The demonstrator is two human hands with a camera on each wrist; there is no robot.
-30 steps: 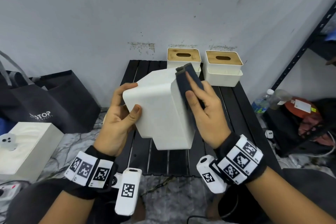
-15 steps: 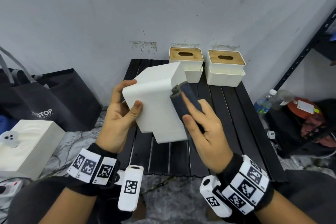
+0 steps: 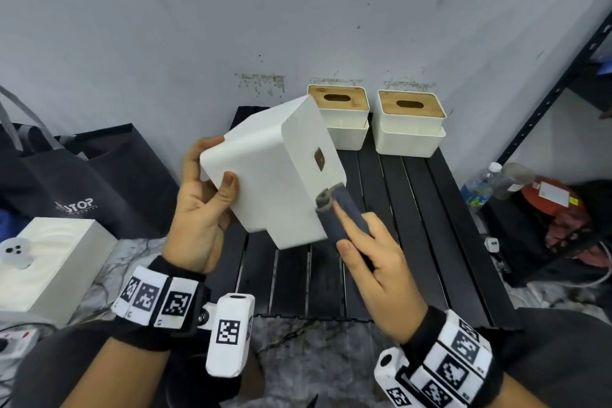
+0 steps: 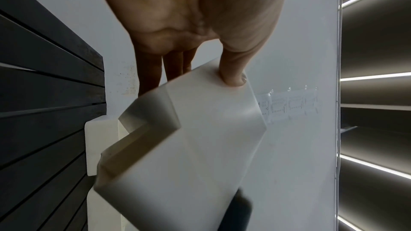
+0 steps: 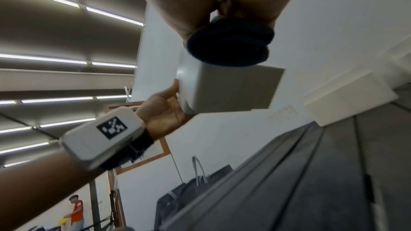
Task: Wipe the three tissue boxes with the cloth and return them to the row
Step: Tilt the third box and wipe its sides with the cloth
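A white tissue box (image 3: 275,172) is up in the air over the black slatted table (image 3: 414,242), tilted, with its base turned toward me. My left hand (image 3: 205,202) grips its left corner, thumb on the near face. My right hand (image 3: 367,252) holds a folded dark blue cloth (image 3: 337,212) against the box's lower right edge. Two more white tissue boxes with wooden lids, one (image 3: 341,122) and the other (image 3: 409,129), stand side by side at the table's back. The left wrist view shows the thumb (image 4: 233,76) on the box (image 4: 200,147). In the right wrist view the bunched cloth (image 5: 231,45) touches the box (image 5: 229,90).
A black tote bag (image 3: 82,182) and a white carton (image 3: 49,262) sit on the floor to the left. A dark metal shelf frame (image 3: 546,103) stands on the right, with bottles (image 3: 480,185) and a red item below it. The grey wall is just behind the table.
My right hand has slid the cloth down the box's side from its top end to its lower corner. The box has turned, and a small dark patch on its base now shows.
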